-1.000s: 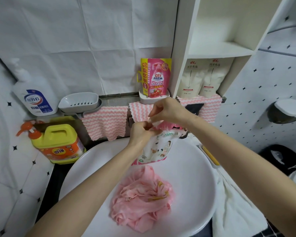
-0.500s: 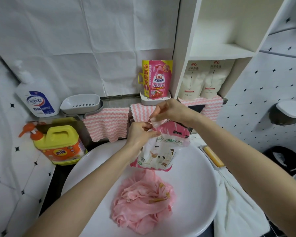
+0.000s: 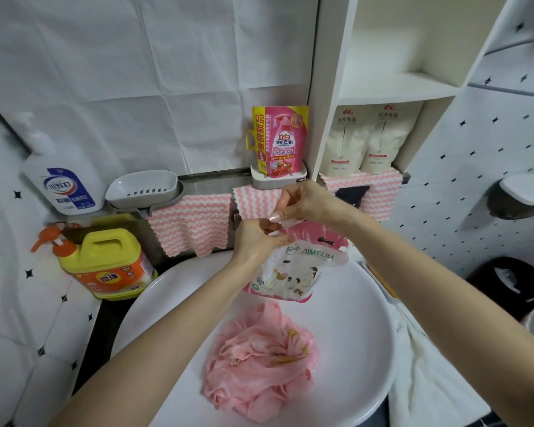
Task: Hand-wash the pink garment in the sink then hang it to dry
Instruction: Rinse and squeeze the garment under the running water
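While left hand (image 3: 256, 239), right hand (image 3: 305, 202) pinch pouch (image 3: 290, 274), "MEIJIA"

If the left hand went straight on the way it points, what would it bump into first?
Probably the right hand, pinching the top of the pouch just beyond it; depth is hard to judge.

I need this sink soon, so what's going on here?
A person holds a pink-and-white printed plastic pouch over the round white sink, the left hand gripping its top and the right hand pinching the top edge, apparently opening it. The crumpled pink garment lies in the basin; washing seems not yet begun.
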A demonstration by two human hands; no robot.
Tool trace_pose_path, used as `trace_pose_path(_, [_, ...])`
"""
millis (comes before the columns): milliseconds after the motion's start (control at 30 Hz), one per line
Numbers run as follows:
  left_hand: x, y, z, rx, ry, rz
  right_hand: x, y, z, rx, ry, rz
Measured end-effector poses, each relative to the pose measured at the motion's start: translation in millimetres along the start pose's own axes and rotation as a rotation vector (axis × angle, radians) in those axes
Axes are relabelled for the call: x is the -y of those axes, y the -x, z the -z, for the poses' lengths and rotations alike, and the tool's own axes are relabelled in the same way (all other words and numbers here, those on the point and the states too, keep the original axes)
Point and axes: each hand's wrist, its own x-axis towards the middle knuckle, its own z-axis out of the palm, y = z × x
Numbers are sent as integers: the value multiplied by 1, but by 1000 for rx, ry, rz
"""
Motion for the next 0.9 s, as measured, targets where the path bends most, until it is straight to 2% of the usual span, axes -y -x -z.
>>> trace_pose_path(133, [-3,0,-2,6,4,-25,-5,4,18,91,-51,-5])
trace_pose_path(267, [-3,1,-13,16,-18,-40,-8,8,20,48,-59,-14])
trace_pose_path(500, [-6,3,-38,87,-14,-47,-18,33,37,-186,109,-39])
trace_pose_path(567, [-9,4,-46,160,-9,-66,-27,52,61,-81,214,-156])
trace_pose_path(633, [-12,4,-58,234,-5,-105,-41,78,79,57,440,-298])
trace_pose_path(667, [-14,3,-65,266,-11,-128,-51,90,83,54,495,-335])
trace_pose_path(800, [-19,3,-97,361,42,-179,-78,133,82,-326,260,-277])
trace_pose_path(900, [-20,5,-117,443,85,-195,-75,154,81,-489,36,-211])
